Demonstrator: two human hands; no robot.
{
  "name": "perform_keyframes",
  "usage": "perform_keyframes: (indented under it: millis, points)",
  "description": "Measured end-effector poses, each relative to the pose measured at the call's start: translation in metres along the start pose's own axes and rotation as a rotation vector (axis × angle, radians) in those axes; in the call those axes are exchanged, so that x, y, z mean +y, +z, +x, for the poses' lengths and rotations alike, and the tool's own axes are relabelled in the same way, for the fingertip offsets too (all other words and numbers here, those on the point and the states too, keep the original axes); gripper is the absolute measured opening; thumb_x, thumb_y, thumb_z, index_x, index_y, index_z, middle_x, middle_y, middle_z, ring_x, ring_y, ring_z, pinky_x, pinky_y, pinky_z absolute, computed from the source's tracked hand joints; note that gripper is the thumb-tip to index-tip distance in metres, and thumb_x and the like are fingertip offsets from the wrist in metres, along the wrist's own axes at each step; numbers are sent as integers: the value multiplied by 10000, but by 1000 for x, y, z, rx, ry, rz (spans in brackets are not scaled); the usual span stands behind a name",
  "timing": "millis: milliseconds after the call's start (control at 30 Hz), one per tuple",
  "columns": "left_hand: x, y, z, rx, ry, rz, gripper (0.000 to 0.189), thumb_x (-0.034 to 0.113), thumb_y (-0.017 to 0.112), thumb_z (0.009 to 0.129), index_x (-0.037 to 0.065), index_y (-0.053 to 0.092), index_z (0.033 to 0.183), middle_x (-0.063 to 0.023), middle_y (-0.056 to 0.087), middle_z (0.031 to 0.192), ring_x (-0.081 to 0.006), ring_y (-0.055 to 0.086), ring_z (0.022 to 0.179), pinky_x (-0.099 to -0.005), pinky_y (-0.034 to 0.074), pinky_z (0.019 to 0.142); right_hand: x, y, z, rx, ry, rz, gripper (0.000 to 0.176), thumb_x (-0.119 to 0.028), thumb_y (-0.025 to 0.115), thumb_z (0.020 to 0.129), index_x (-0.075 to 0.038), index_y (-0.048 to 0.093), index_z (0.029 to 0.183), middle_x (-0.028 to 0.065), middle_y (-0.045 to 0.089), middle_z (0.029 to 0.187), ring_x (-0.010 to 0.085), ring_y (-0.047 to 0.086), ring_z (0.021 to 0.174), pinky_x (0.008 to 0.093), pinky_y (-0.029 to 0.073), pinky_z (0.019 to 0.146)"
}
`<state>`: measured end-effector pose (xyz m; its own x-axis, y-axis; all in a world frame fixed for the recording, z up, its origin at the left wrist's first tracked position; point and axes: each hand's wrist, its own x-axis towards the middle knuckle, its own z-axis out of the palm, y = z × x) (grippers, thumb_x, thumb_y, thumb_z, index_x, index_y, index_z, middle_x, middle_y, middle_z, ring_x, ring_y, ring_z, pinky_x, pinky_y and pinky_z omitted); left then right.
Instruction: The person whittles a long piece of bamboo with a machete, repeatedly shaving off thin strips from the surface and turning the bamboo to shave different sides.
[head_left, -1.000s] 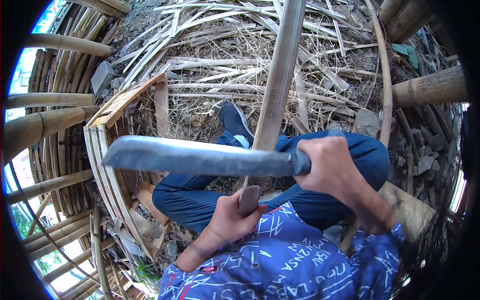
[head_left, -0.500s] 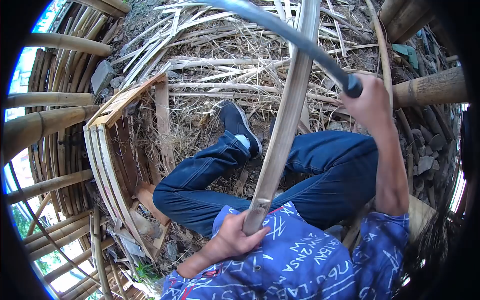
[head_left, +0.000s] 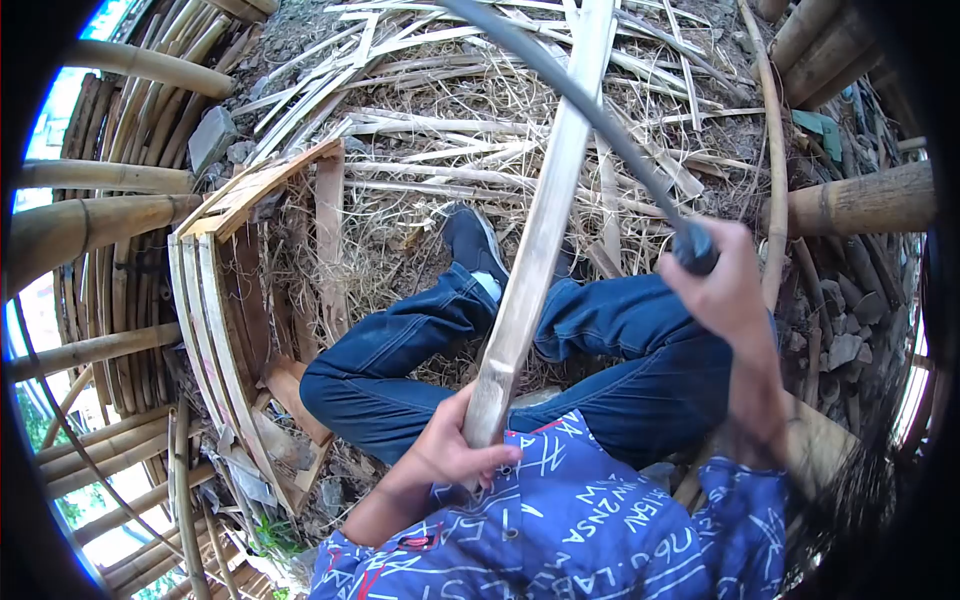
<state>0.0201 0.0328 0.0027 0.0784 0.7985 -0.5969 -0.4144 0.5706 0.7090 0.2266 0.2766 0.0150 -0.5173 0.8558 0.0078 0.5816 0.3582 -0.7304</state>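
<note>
A long split bamboo strip point(head_left: 535, 250) slants from my chest up past my legs, one node showing near its lower end. My left hand point(head_left: 455, 445) is closed round that lower end, thumb across it, close against my shirt. In my right hand point(head_left: 722, 285) is the dark handle of a machete point(head_left: 625, 150), held over my right knee. Its long, narrow grey blade points away to the upper left and passes over the far part of the strip in this view. My fingers hide part of the handle.
A wooden crate-like frame point(head_left: 205, 300) stands to my left, beside a grey block point(head_left: 212, 138). Bamboo poles point(head_left: 110, 222) line the left side, and a thick pole point(head_left: 860, 200) juts in at right. Thin bamboo strips point(head_left: 450, 128) and shavings litter the ground ahead. Stones point(head_left: 845, 350) lie at right.
My right hand has come down slightly and to the left with the machete. The strip's near end and my left hand have shifted a little up and left.
</note>
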Motion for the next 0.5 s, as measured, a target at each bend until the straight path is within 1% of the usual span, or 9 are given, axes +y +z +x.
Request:
perform_keyframes:
  millis: [100, 133, 167, 233, 267, 367, 400, 467, 500]
  points:
    - [-11, -11, 18, -62, -101, -58, 351, -12, 739, 769, -36, 455, 974, -82, 548, 596, -169, 617, 463, -296, 467, 341, -9, 10, -15, -161, 102, 95, 209, -135, 729, 689, 24, 594, 695, 117, 536, 546, 160, 519, 494, 321, 433, 529]
    - [-5, -5, 23, -23, -83, -111, 317, -6, 713, 746, 11, 422, 870, -49, 495, 577, -155, 556, 404, -278, 430, 317, -8, 15, -18, -166, 98, 96, 209, -135, 729, 689, 24, 594, 695, 117, 536, 546, 160, 519, 494, 321, 433, 529]
    - [-9, -9, 29, -19, -83, -114, 317, -6, 713, 746, 11, 422, 870, -49, 495, 577, -155, 556, 404, -278, 430, 317, -7, 21, -21, -186, 118, 135, 205, -133, 723, 689, 23, 591, 689, 115, 533, 538, 158, 519, 491, 321, 432, 526]
    - [-25, -22, 45, -119, -69, -343, 299, 21, 658, 726, 64, 378, 824, -8, 416, 549, -119, 460, 355, -258, 383, 300, -8, 25, -22, -208, 139, 173, 202, -131, 718, 689, 23, 588, 682, 112, 529, 531, 156, 519, 487, 321, 430, 523]
    - [-24, -25, 53, -129, -88, -347, 299, 51, 601, 705, 108, 323, 799, 7, 367, 547, -95, 393, 347, -241, 345, 293, -9, 27, -21, -242, 171, 180, 191, -125, 710, 688, 23, 588, 681, 112, 529, 529, 153, 518, 487, 320, 431, 522]
    - [-33, -31, 64, 66, -65, 114, 212, 73, 535, 756, 76, 388, 910, -7, 433, 660, -100, 463, 447, -245, 393, 351, -8, 34, -20, -324, 216, 193, 170, -121, 694, 686, 18, 597, 683, 119, 541, 534, 179, 532, 485, 326, 440, 527]
    - [-34, -33, 66, 66, -67, 105, 212, 73, 535, 756, 76, 388, 910, -7, 433, 660, -100, 463, 447, -245, 393, 351, -6, 37, -21, -368, 231, 204, 159, -124, 686, 684, 14, 607, 688, 127, 553, 541, 206, 546, 484, 333, 448, 534]
    - [-38, -39, 64, 88, -308, 63, 189, 66, 496, 818, 69, 432, 995, -11, 454, 742, -91, 482, 556, -256, 432, 473, -4, 43, -20, -395, 231, 150, 153, -136, 684, 681, 4, 625, 703, 141, 569, 557, 246, 567, 501, 344, 460, 547]
    - [-43, -39, 64, 89, -314, 55, 189, 66, 496, 818, 69, 432, 995, -11, 454, 742, -91, 482, 556, -256, 432, 473, -4, 46, -20, -417, 230, 103, 151, -147, 682, 678, -6, 643, 717, 155, 586, 573, 286, 589, 517, 354, 472, 559]
